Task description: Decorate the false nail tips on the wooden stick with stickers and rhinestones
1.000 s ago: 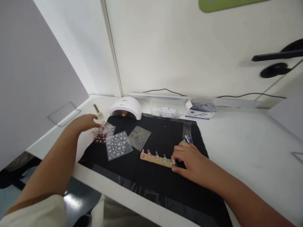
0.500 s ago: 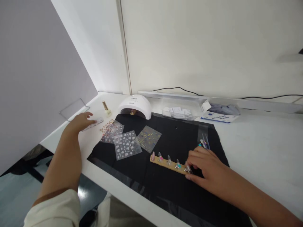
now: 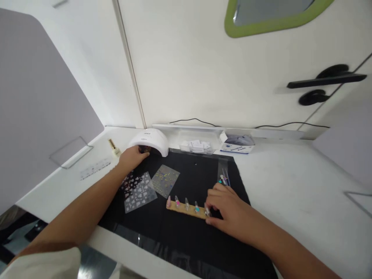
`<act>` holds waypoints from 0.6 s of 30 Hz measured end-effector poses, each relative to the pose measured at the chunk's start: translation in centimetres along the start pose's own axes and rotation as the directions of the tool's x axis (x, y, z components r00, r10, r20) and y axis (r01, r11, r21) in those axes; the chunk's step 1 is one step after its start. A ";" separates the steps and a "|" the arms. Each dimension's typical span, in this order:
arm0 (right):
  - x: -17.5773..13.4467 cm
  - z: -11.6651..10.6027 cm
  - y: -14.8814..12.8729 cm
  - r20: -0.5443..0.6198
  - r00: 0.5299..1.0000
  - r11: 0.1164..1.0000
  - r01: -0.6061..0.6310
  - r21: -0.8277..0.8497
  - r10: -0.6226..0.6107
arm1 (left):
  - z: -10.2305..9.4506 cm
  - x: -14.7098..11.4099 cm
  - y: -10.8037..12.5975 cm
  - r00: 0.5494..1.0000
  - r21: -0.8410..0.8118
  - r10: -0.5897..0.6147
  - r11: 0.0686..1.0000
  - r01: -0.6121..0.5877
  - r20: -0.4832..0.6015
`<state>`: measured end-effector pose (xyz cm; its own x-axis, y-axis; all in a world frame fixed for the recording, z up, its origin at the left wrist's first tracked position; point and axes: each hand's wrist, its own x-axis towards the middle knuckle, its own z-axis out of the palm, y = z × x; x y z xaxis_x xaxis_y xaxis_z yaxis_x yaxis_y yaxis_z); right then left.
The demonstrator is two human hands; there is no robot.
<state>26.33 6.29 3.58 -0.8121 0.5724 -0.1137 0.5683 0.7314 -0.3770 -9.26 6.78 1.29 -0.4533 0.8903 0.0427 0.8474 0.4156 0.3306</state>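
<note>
A tan strip (image 3: 186,209) bearing a row of several false nails lies on the black mat (image 3: 186,240). Some of these nails carry pink or teal decoration. My right hand (image 3: 225,203) grips the strip's right end, thumb at the near edge and fingers curled over the last nail. My left hand (image 3: 132,157) is at the front opening of the white nail lamp (image 3: 151,138), its thumb by the opening and its other fingers mostly hidden. Under the lamp something brownish shows, too dark to name. Clear sticker sheets (image 3: 165,180) lie right of my left forearm.
A gold-capped bottle (image 3: 114,147) and another sticker sheet (image 3: 94,169) are on the white table at left. Behind the mat stand a clear tray (image 3: 197,146) of white packets and an open box (image 3: 237,146) of pads. Tweezers (image 3: 226,177) lie past my right hand.
My left hand has left the sticker sheet on the left and moved right to the lamp's opening. My right hand stays on the strip's end. The view has turned right and upward.
</note>
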 end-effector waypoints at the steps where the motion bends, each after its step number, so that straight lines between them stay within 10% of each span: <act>1: -0.1 -0.1 -0.1 -0.002 1.000 1.000 0.003 -0.001 -0.003 | 0.3 0.4 0.3 1.000 0.006 -0.008 1.000 0.008 -0.002; 18: -0.4 0.4 -0.2 -0.036 0.999 0.998 0.033 -0.046 -0.035 | 1.4 -1.1 0.3 0.995 -0.013 -0.095 0.995 0.094 -0.044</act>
<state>26.47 5.76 3.34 -0.8261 0.5594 -0.0676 0.5465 0.7661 -0.3384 -8.15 6.16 0.02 -0.5435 0.8378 0.0527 0.7972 0.4954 0.3451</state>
